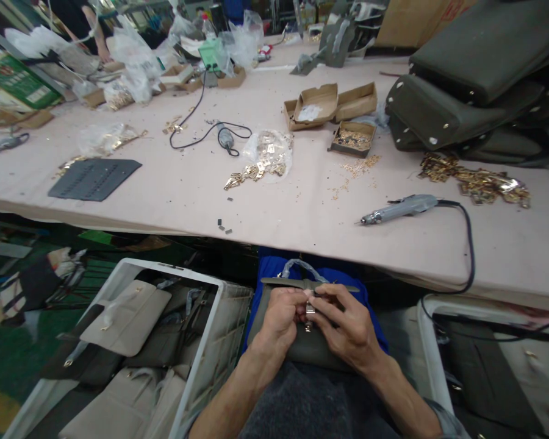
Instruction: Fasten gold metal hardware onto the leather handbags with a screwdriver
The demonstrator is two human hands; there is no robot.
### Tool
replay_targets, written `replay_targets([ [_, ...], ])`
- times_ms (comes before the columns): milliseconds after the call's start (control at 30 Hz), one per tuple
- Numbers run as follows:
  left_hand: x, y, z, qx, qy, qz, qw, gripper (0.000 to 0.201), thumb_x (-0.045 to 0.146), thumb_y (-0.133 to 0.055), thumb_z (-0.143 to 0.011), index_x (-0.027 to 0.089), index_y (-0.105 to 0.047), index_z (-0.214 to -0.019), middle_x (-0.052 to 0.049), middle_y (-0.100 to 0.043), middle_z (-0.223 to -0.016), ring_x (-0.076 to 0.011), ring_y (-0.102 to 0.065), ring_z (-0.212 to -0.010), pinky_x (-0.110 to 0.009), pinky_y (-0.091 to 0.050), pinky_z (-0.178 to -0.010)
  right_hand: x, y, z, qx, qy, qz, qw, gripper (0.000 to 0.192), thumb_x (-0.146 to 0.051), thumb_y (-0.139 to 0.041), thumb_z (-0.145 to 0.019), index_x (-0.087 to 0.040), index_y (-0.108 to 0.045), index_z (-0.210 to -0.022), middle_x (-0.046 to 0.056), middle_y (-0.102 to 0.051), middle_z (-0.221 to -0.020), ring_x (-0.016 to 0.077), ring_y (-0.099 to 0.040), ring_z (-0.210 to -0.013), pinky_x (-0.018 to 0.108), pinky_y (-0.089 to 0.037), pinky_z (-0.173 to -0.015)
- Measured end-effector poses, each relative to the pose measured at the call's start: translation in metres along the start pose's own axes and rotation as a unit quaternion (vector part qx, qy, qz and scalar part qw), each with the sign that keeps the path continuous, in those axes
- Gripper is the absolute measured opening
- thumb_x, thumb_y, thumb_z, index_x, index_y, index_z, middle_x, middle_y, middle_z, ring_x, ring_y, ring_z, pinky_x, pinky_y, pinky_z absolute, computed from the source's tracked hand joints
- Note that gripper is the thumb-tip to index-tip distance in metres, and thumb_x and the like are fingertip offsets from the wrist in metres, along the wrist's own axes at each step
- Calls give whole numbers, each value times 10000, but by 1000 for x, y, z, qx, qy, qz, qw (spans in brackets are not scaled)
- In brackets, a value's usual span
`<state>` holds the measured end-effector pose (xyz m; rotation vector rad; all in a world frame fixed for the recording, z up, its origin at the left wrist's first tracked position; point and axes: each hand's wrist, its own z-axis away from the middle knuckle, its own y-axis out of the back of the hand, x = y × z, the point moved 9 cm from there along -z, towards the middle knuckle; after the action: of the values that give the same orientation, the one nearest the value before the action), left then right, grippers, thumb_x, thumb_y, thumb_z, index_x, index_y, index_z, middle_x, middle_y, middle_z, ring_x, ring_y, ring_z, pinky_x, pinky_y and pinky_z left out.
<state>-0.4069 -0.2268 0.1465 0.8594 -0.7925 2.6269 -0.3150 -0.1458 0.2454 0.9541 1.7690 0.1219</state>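
1. As I'm watching remotely, my right hand (348, 323) is pinching a metal fitting (310, 308).
2. My left hand (281, 312) is holding its fingers bent, grip unclear.
3. An olive bag (310, 350) is lying underneath.

A pale pink tabletop (293, 213) holds a corded tool (400, 209) (lying at right), gold metal pieces (494, 186), cardboard boxes (359, 101), a dark board (96, 178) and stacked bags (480, 73).

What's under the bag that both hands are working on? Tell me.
Blue cloth shows past the bag on both sides and beyond its far edge, seemingly running beneath. Whatever directly supports the bag is covered.
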Motion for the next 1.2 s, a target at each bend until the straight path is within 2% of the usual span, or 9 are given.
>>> replay_targets([
  [133,1,-5,-4,-20,28,22,999,295,296,-834,-543,136,-588,-575,39,-443,-513,-64,-358,-450,-214,-286,-456,-5,-11,-13,-44,69,38,996,298,-92,-522,-972,-225,-692,-1179,123,-702,-1091,233,-652,-964,384,-552,-832],
  [267,5,-8,7,-9,27,1,1000,339,449,-761,-678,129,-649,-676,-24,-552,-585,-92,-390,-446,-212,-227,-397,12,2,-39,2,-28,-26,999,216,-205,-503,-1021,-196,-709,-957,89,-679,-909,195,-638,-820,319,-522,-747],
  [333,24,-1,18,53,-84,-87,991,366,485,-720,-786,125,-685,-726,-56,-607,-629,-107,-451,-477,-208,-256,-404,31,6,-51,-2,-119,-62,991,250,-292,-533,-1023,-194,-694,-858,49,-654,-787,175,-616,-717,295,-495,-696],
  [400,51,1,36,114,-236,-182,948,287,423,-725,-845,136,-725,-859,-73,-671,-758,-120,-542,-561,-209,-383,-486,50,4,-56,-28,-200,-100,974,293,-376,-560,-1009,-192,-691,-822,16,-626,-680,159,-583,-625,276,-463,-627],
  [467,63,-5,46,115,-315,-228,914,280,342,-736,-859,167,-721,-1077,-95,-712,-994,-131,-620,-626,-228,-480,-578,64,0,-57,-54,-251,-137,957,331,-439,-572,-993,-184,-701,-825,-3,-600,-615,147,-546,-564,258,-420,-557],
  [567,58,-19,34,29,-287,-241,927,411,280,-686,-883,164,-665,-1277,-130,-711,-1132,-148,-671,-590,-253,-519,-557,70,-6,-57,-74,-271,-169,945,359,-473,-582,-976,-174,-706,-821,-9,-586,-597,135,-513,-547,242,-379,-524],
  [700,55,-29,19,-37,-256,-216,942,315,251,-651,-881,109,-740,-1148,-111,-738,-903,-162,-663,-558,-251,-503,-553,67,-9,-58,-78,-275,-183,941,360,-476,-599,-959,-167,-706,-809,-9,-579,-589,131,-504,-544,241,-378,-521],
  [967,52,-26,16,-9,-271,-249,930,289,276,-596,-912,146,-780,-1093,-27,-644,-613,-107,-462,-415,-227,-325,-428,67,-8,-59,-51,-302,-160,938,340,-465,-641,-925,-171,-711,-769,26,-668,-631,160,-575,-552,259,-429,-528],
  [1200,42,-12,-2,-6,-258,-144,955,319,356,-745,-839,132,-791,-1061,-65,-727,-746,-80,-426,-404,-226,-323,-406,58,-4,-62,-27,-260,-95,960,289,-387,-613,-942,-181,-711,-765,38,-692,-659,172,-602,-584,276,-454,-573],
])
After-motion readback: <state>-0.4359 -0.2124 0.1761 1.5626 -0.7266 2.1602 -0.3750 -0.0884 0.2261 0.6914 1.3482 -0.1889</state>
